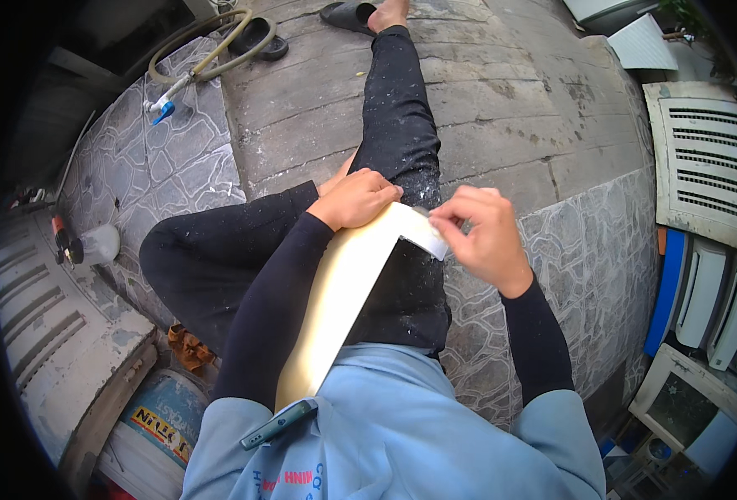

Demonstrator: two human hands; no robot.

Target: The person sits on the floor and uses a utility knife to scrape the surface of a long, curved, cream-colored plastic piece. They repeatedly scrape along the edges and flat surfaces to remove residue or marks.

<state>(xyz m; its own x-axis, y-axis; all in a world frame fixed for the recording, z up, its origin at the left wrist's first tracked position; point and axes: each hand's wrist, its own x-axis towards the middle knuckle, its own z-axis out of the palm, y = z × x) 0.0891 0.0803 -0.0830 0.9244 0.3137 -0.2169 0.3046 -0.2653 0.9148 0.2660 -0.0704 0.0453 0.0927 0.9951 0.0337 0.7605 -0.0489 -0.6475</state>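
A long cream-coloured panel [345, 279] with a short bent end lies slantwise across my lap, its near end against my shirt. My left hand [358, 200] is closed over the panel's far left edge and bears on it. At the bent end, my right hand [483, 236] has its thumb and fingers pinched together, touching or just over the surface. What sits between those fingertips is too small and hidden to name. Pale dust specks my dark trousers [402, 125] around the panel.
A hose [210, 71] with a blue-handled tap [165, 111] lies front left. Left are a spray bottle [93, 243], a slatted casing [43, 325] and a paint bucket [160, 417]. A louvred panel [710, 158] and several white units [702, 292] line the right. A phone [278, 423] juts from my shirt.
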